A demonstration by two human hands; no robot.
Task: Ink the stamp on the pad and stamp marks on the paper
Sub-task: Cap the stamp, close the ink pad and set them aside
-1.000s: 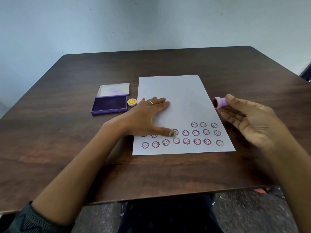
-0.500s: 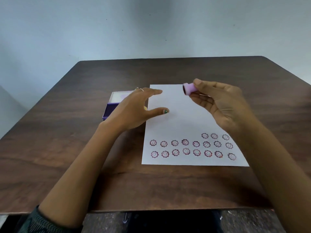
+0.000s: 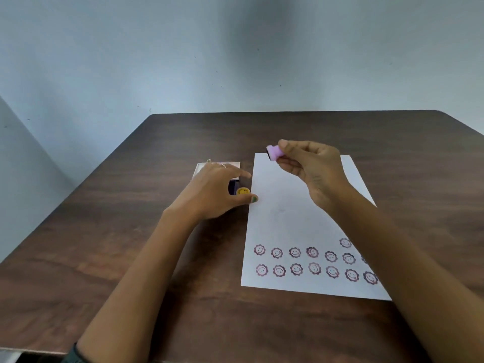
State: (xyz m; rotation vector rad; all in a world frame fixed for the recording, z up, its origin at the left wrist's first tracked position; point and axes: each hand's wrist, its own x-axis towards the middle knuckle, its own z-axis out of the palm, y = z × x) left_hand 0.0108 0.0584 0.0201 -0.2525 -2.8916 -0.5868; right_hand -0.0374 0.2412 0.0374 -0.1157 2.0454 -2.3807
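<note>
Head view: dark brown wooden table (image 3: 104,231) set against a pale blue wall (image 3: 183,61). White paper (image 3: 282,218) lying flat on the table, right of centre, long side running away from the camera. Two rows of small purple flower-shaped smiley marks (image 3: 296,260) along the near end of the paper, plus one mark of a third row showing at the right, partly cut off by the right forearm. Right hand (image 3: 311,169) raised over the far end of the paper, fingers pinched together on a small lilac stamp (image 3: 273,152); stamp lying sideways in the grip, dark inked face turned to the left, clear of the paper. Left hand (image 3: 217,191) spread palm down just left of the paper, fingers apart and clamped on nothing, covering most of the purple ink pad (image 3: 234,186); whether touching the pad or only above it, cannot tell. Thumb tip with a green nail at the paper's left edge. Pad's pale open lid (image 3: 199,169) visible beyond the fingers. Small yellow round cap (image 3: 243,191) with a smiley face between the pad and the paper, just above the thumb. Dark sleeve cuff (image 3: 72,356) on the left arm at the bottom edge.
</note>
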